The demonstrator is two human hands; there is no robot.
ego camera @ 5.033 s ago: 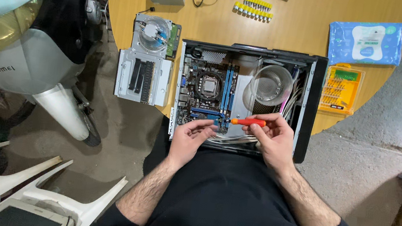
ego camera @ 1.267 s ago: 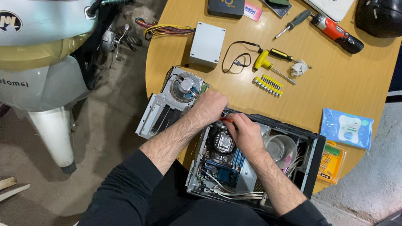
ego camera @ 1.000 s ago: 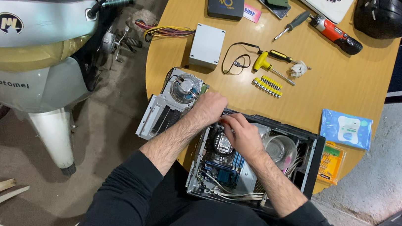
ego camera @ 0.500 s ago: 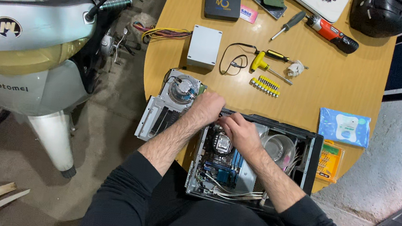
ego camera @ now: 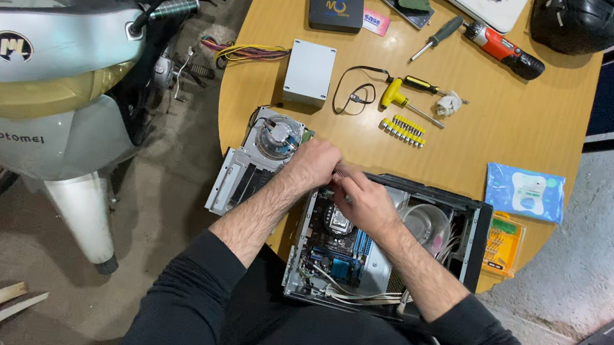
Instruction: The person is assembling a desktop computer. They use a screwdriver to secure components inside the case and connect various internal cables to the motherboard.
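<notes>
Both hands meet over the open computer case (ego camera: 470, 212). The left hand (ego camera: 313, 164) and right hand (ego camera: 365, 201) curl narrow; what they hold is hidden. Bare table (ego camera: 469, 148) lies at twelve o'clock.

Lighting was even and fairly bright, apparently from overhead; the source itself was out of frame. The wooden counter (ego camera: 478, 137) showed a soft sheen with no hard glare. Shadows were short and diffuse: a faint one beside the grey box (ego camera: 310, 72), deeper shade inside the open computer case (ego camera: 382, 249) under the left hand (ego camera: 313, 167) and right hand (ego camera: 363, 200). The scooter (ego camera: 43, 76) fairing carried mild highlights. The floor at lower left was dimmer. Focus was sharp across the centre; small parts in the case were too fine to resolve. Wide-angle bending was visible towards the frame edges. No motion blur was noted on the hands.
</notes>
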